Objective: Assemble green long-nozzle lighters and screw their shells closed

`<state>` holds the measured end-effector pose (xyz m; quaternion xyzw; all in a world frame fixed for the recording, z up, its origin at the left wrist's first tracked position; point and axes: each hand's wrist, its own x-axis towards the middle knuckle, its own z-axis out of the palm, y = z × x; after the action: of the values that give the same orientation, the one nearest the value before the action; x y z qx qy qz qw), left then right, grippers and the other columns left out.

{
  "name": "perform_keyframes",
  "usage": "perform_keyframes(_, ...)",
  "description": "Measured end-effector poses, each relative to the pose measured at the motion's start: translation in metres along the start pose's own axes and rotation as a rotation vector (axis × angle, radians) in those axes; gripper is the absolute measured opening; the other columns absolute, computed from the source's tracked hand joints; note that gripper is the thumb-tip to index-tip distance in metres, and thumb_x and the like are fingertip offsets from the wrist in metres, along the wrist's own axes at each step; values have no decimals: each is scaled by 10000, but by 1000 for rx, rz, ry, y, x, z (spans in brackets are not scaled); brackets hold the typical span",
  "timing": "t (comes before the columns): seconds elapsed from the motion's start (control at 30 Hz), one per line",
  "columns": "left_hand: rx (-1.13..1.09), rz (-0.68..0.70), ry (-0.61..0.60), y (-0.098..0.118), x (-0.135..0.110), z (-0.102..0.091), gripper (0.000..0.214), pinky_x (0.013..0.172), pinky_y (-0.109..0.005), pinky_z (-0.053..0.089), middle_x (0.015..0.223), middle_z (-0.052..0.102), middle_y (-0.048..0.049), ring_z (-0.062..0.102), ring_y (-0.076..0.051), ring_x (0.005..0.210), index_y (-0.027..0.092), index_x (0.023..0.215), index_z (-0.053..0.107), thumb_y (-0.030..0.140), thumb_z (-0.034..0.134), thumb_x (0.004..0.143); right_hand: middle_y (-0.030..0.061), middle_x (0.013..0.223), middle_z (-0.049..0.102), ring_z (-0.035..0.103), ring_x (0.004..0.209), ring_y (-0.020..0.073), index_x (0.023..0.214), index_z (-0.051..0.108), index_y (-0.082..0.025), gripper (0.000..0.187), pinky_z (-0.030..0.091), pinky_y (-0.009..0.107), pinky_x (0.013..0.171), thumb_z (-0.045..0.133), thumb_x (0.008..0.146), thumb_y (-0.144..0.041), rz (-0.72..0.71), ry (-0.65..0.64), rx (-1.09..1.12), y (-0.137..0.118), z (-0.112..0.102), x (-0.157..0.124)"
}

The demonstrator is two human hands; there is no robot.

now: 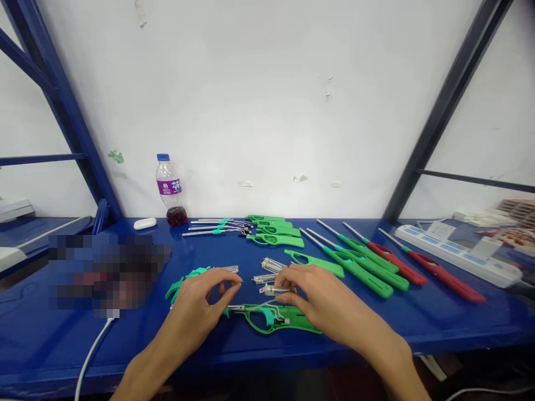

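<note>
My right hand pinches a clear fuel tank with a metal tip, just above an opened green lighter shell. Inside that shell lie thin wires, a teal trigger and a dark small part. My left hand hovers over the shell's metal rod, thumb and forefinger tips together; whatever is between them, if anything, is too small to tell. More clear tanks lie behind my hands. Teal plastic pieces are heaped beside my left hand, partly covered by it.
Metal rods with wires and green shell halves lie at the back. Green lighters and red lighters rest at right, near a white power strip. A bottle, a white case and a cable are at left.
</note>
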<state>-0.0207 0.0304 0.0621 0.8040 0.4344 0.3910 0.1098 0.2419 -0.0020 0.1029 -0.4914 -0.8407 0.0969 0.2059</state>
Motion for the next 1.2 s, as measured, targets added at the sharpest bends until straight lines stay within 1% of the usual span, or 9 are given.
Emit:
perform_keyframes(0.13,91,47,-64,-11,0,-1,238,767,-363,571,1008,818,-18,713,-244,884,282,1007,801,363,577,1007,14,1059,789,729,979,230,1095,753,-253,146,497,327,831,672,1009,-167,22,-3,-16,11,-10,-5)
perform_keyframes(0.23,126,82,-74,-11,-2,3,271,915,-431,572,1096,796,-49,683,-287,1069,277,1025,805,370,550,1031,18,1115,795,734,1005,236,1162,749,-263,189,493,334,840,626,1038,-191,58,19,-20,21,-17,-9)
perform_keyframes(0.47,90,155,-154,8,-9,17,273,989,-467,538,1076,752,-57,673,-267,1037,269,1095,773,310,504,1072,12,1058,795,733,927,218,1097,732,-247,155,493,323,777,595,1044,-198,68,52,-13,22,-24,-13)
perform_keyframes(0.63,113,156,-215,10,-4,34,260,939,-496,527,1092,743,-70,660,-295,1044,262,1204,756,332,542,1072,37,1141,805,749,1034,246,1162,754,-250,188,539,346,865,607,1046,-240,35,75,-41,20,-26,-20)
perform_keyframes(0.73,117,130,-293,14,3,42,219,983,-540,488,1075,740,-59,653,-300,1037,261,1175,765,335,593,1059,51,1213,787,729,1116,252,1252,734,-256,254,548,368,935,548,1079,-275,2,130,-81,23,-35,-28)
perform_keyframes(0.83,66,123,-343,20,7,46,176,1072,-567,423,1055,738,-29,652,-274,1018,269,1087,775,296,604,1060,86,1168,764,714,1044,263,1294,705,-225,315,550,397,883,456,1108,-273,-16,236,-140,24,-38,-31)
perform_keyframes(0.93,23,118,-326,24,7,47,183,1091,-543,406,1016,740,-7,654,-250,969,271,1005,765,275,592,1064,106,1058,723,671,950,256,1252,697,-181,339,528,399,816,392,1115,-239,-95,383,-70,24,-21,-32)
perform_keyframes(1.03,27,155,-270,25,5,49,206,996,-464,473,990,748,-13,651,-242,930,266,989,756,263,565,1065,83,988,699,644,912,231,1170,699,-206,326,518,379,814,377,1117,-212,-116,478,148,27,11,-34)
perform_keyframes(1.2,50,255,-188,22,2,52,270,854,-396,497,967,748,-29,636,-235,884,263,1055,745,277,479,1099,51,949,686,607,865,222,1134,699,-230,296,488,415,872,409,1104,-183,-122,367,203,30,36,-43)
